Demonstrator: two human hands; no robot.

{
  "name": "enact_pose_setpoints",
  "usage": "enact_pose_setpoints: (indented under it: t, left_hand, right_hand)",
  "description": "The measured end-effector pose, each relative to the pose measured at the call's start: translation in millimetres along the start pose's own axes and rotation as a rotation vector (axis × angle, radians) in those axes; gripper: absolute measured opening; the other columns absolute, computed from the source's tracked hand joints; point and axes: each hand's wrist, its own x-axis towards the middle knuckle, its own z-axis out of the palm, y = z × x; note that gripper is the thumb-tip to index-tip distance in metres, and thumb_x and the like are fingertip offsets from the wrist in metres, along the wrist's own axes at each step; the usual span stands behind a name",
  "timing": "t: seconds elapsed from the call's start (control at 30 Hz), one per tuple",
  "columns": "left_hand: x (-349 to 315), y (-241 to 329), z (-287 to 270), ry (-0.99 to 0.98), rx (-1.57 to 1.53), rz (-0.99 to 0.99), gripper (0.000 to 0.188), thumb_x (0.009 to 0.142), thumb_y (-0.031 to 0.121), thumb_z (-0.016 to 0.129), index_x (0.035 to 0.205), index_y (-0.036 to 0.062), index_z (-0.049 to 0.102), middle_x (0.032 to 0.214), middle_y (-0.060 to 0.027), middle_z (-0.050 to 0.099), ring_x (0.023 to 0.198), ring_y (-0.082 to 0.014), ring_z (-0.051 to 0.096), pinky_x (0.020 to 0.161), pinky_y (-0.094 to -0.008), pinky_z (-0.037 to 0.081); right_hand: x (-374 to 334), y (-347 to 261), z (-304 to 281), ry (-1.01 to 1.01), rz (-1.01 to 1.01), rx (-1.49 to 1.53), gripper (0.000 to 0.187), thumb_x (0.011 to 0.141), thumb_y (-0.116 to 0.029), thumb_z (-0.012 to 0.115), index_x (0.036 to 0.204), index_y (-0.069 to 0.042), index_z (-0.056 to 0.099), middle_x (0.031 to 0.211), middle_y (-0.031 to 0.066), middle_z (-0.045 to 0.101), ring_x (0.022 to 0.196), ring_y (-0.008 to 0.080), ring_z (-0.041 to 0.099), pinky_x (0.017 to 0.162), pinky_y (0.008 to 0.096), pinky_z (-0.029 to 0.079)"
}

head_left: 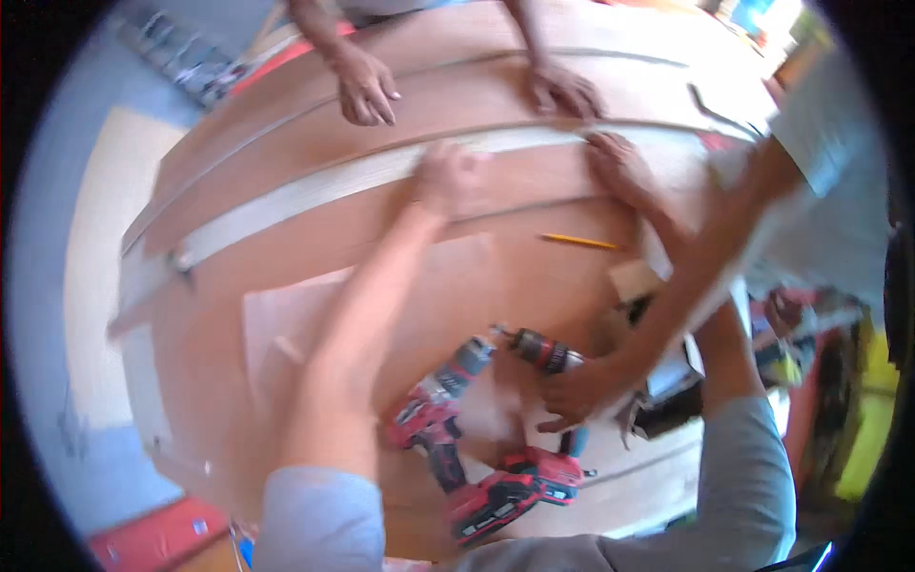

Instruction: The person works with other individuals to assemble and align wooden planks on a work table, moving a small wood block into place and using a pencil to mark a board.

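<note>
My left hand (448,176) is over a pale wooden strip (286,195) that runs across a wide, reddish-brown wooden panel (372,257). It looks curled, but motion smears its fingers, so what it holds, if anything, cannot be made out. Farther right, my right hand (621,164) lies on the strip's right part with its fingers stretched out. A co-worker's arm crosses in front of my right forearm. Between my arms and just below my right hand rests a yellow pencil (579,241).
Two red-and-black cordless drills (434,419) (548,351) lie near me; a co-worker's hand (572,393) touches the right one. Another person's hands (365,88) (566,91) are across the panel. A thin light sheet (286,315) lies under my left forearm. An open box (667,396) stands at right.
</note>
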Motion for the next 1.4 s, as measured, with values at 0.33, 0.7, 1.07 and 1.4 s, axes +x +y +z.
enact_pose_setpoints:
  t: [0.33, 0.7, 1.07, 1.4]
  left_hand:
    - [2.5, -1.9, 3.2, 0.04, 0.053, -0.073, 0.036, 0.101, 0.041, 0.068, 0.096, 0.0071, 0.076, 0.11, -0.0192, 0.071, 0.107, -0.04, 0.067, 0.098, -0.056, 0.055]
    - [-3.7, -5.2, 43.1, -0.12, -0.141, -0.363, 0.054, 0.096, 0.045, 0.072, 0.125, -0.0009, 0.076, 0.152, -0.0303, 0.058, 0.148, -0.0485, 0.047, 0.127, -0.0585, 0.034]
    - [-29.3, 40.2, -93.7, -0.173, -0.249, -0.559, 0.055, 0.099, 0.048, 0.07, 0.127, 0.0011, 0.075, 0.139, -0.0262, 0.069, 0.128, -0.0418, 0.066, 0.114, -0.0562, 0.05]
    - [-3.3, 26.3, 0.4, -0.053, -0.004, -0.305, 0.036, 0.102, 0.043, 0.07, 0.098, 0.0087, 0.076, 0.106, -0.0168, 0.07, 0.106, -0.04, 0.067, 0.097, -0.0573, 0.053]
  right_hand:
    - [1.4, -6.4, -6.0, 0.015, 0.023, 0.265, 0.04, 0.115, -0.028, 0.057, 0.139, 0.002, 0.07, 0.138, 0.0228, 0.069, 0.133, 0.0384, 0.062, 0.118, 0.0442, 0.046]
    - [-71.1, -311.0, 6.6, -1.096, -0.837, 0.341, 0.077, 0.078, -0.025, 0.088, 0.145, -0.001, 0.059, 0.129, 0.0258, 0.07, 0.124, 0.0448, 0.068, 0.104, 0.0516, 0.058]
    - [-32.1, -245.0, 59.1, -1.491, -0.887, 0.293, 0.043, 0.111, -0.036, 0.061, 0.136, -0.002, 0.069, 0.137, 0.0256, 0.072, 0.132, 0.0386, 0.066, 0.115, 0.0482, 0.05]
    - [-0.9, -9.2, -29.6, -0.105, 0.248, 0.37, 0.04, 0.111, -0.027, 0.07, 0.141, -0.001, 0.072, 0.134, 0.0168, 0.074, 0.123, 0.0251, 0.069, 0.111, 0.037, 0.052]
